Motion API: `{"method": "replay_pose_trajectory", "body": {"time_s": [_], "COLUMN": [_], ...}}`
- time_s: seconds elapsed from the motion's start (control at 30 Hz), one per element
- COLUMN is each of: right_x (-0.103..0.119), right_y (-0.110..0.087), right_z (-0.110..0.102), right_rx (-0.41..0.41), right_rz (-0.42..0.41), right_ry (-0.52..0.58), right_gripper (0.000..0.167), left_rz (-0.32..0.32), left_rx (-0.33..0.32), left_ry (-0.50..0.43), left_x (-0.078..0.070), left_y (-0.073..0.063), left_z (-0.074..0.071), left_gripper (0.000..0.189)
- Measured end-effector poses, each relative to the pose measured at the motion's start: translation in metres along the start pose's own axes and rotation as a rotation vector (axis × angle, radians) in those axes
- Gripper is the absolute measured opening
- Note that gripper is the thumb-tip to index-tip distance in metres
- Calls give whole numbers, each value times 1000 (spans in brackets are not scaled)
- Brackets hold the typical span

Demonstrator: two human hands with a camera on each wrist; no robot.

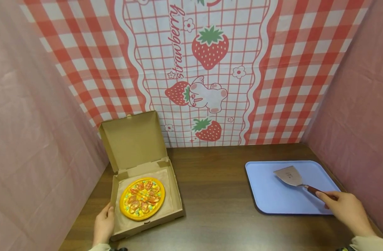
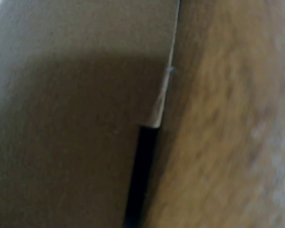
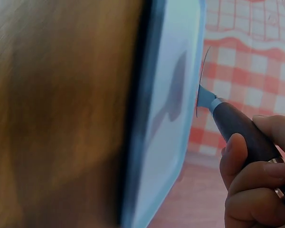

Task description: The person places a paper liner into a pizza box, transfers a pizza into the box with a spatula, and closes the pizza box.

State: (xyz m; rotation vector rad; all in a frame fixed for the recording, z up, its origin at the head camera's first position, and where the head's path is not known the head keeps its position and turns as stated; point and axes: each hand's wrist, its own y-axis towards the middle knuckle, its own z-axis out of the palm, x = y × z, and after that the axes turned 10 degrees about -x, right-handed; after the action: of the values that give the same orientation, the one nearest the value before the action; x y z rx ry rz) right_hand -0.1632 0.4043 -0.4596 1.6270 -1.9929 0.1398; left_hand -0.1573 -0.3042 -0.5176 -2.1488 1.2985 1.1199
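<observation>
- Behind the counter (image 1: 210, 195), a red-checked cloth (image 1: 207, 76) with strawberries is hanging; pink curtains (image 1: 354, 104) are flanking it on both sides.
- On your left, a cardboard pizza box (image 1: 166, 219) is standing open, lid (image 1: 136, 141) leaning back toward the cloth.
- Inside, the pizza (image 1: 142, 198) is lying face up on a paper liner (image 1: 169, 188), nearer the box's left wall than its right.
- Your left hand (image 1: 104, 223) is touching that left wall from outside; whether its fingers are pinching the cardboard, I cannot tell.
- Your right hand (image 1: 348, 209) is gripping the spatula (image 1: 293, 177), fingers curling round the dark handle.
- The spatula's blade is hovering over the blue tray (image 1: 263, 195) on your right; in the right wrist view its dark reflection is showing apart from it.
- Key relation: the spatula's long axis is running from your right hand leftward and away from you, blade leading. The pizza is lying left of the blade and somewhat closer to you, well apart across the counter.
- Your left hand is sitting nearer the pizza, with the box wall standing between.
</observation>
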Motion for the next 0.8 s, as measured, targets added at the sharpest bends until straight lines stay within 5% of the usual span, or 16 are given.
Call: {"method": "replay_pose_trajectory", "body": {"time_s": [0.23, 0.8], "right_x": [-25, -53], "right_y": [-6, -11], "right_z": [0, -8], "right_rx": [-46, 12], "right_rz": [46, 181], "right_ry": [-34, -81], "right_gripper": [50, 53], "left_rz": [8, 4], "left_rx": [-14, -16], "left_ry": [-2, -4], "left_x": [-1, -1], "left_y": [-1, -2], "left_z": [0, 0], "left_gripper": [48, 48]}}
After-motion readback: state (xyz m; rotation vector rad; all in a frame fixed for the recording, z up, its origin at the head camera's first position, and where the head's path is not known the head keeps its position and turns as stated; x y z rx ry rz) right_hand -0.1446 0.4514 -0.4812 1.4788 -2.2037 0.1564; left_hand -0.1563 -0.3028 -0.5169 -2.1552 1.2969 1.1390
